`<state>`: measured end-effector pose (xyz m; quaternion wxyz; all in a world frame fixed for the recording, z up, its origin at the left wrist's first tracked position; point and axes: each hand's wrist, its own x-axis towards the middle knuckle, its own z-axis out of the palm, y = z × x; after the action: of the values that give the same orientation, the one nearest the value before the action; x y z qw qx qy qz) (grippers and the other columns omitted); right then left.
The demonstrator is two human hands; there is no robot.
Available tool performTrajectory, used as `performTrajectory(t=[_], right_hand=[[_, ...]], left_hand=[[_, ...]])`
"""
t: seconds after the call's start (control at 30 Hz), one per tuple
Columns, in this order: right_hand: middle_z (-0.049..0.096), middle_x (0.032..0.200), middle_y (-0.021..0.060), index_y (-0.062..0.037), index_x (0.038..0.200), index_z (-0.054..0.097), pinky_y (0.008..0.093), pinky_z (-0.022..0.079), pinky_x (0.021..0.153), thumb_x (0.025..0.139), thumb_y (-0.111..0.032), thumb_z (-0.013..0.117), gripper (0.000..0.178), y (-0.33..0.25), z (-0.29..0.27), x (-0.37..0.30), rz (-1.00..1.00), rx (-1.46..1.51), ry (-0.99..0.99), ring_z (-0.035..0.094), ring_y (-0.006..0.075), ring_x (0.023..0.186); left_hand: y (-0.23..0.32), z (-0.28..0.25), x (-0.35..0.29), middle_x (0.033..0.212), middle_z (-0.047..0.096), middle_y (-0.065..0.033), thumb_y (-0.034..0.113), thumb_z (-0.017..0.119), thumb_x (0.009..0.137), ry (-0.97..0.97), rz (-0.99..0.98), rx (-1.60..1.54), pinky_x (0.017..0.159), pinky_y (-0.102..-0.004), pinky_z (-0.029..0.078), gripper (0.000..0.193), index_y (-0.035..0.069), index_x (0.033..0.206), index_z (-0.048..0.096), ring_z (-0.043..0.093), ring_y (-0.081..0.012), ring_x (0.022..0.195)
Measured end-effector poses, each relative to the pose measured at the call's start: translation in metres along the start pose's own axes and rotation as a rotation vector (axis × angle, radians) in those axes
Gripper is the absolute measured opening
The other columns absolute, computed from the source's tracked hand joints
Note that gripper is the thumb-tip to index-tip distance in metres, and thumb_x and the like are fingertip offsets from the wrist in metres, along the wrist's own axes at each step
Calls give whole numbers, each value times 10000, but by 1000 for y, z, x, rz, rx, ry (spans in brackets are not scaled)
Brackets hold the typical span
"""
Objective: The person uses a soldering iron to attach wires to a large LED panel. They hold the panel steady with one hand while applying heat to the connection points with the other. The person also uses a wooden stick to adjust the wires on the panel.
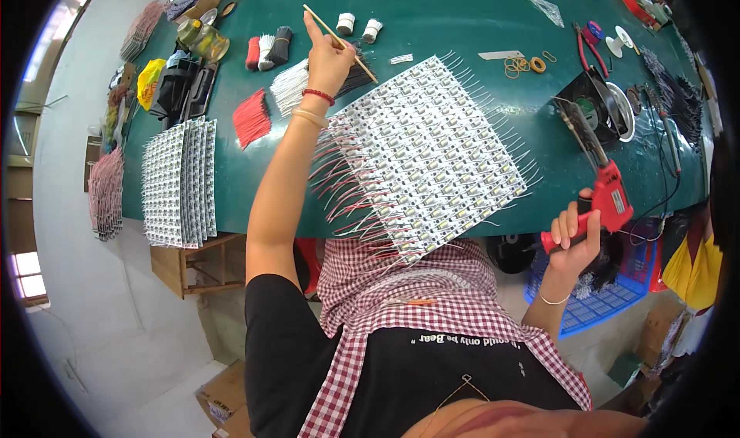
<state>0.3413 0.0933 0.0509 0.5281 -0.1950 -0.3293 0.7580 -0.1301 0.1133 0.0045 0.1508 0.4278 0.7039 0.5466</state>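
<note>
Circuit-board panel (435,157), one corner overhanging the green table (447,22), could skew if my apron (362,276) snags its wires (356,199), my left hand (329,62) closed round a stick (363,67), my right hand (576,238) round a red gun-shaped tool (614,199).

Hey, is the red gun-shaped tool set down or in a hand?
In a hand: the right hand wraps around the handle of the red gun-shaped tool.
</note>
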Motion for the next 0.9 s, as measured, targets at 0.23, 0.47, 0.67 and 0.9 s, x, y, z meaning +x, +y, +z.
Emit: performTrajectory(t=[0.23, 0.47, 0.67, 0.9], right_hand=[[403, 618, 18, -5, 1220, 430, 240, 367, 431, 1009, -301, 442, 364, 19, 4, -2, 115, 62, 91, 347, 79, 414], [399, 618, 18, -6, 1219, 425, 239, 370, 439, 1012, -297, 434, 357, 24, 13, 1, 123, 36, 93, 354, 82, 420], [398, 620, 18, -4, 1218, 423, 237, 370, 444, 1015, -288, 426, 349, 25, 15, 1, 120, 31, 102, 359, 82, 429], [396, 620, 16, -6, 1215, 427, 234, 366, 445, 1013, -283, 430, 342, 22, 13, -1, 117, 25, 128, 362, 80, 433]], left_hand=[[-13, -12, -9, 821, 619, -117, -48, 587, 811, -74, -39, 3, 596, -275, 556, 998, 66, 1478, -146, 655, -179, 682], [-17, -9, -14, 834, 603, -127, -48, 576, 835, -103, -96, -25, 580, -265, 553, 996, 78, 1474, -177, 662, -182, 673], [-18, -11, -8, 833, 611, -131, -65, 588, 814, -142, -185, -28, 575, -266, 552, 1019, 50, 1466, -187, 664, -191, 673], [-23, -11, -14, 800, 634, -125, -60, 602, 788, -139, -189, -127, 559, -273, 550, 1038, 19, 1455, -191, 661, -187, 636]])
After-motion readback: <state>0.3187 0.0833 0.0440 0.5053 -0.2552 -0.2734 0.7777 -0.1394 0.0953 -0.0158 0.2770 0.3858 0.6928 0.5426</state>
